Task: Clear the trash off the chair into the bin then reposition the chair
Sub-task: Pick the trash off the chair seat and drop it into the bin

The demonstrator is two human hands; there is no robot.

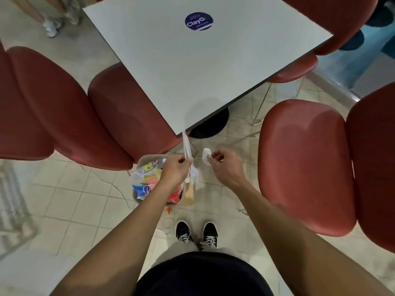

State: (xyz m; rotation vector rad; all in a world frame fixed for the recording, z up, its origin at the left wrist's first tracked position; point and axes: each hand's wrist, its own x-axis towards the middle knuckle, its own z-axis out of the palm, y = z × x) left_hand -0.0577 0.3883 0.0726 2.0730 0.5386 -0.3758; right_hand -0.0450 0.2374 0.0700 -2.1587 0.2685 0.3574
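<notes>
Binning step: the left hand (175, 167) grips clear plastic cutlery (188, 154) over the bin (149, 159) (already full of wrappers), while the right hand (222, 163) pinches a white crumpled scrap (206, 156) just beside it — both want releasing next. The red chair (303, 163) stands bare, awaiting repositioning.

We see even, soft overhead light and a faint shadow on the table (213, 67). Edges bend and blur strongly.
</notes>
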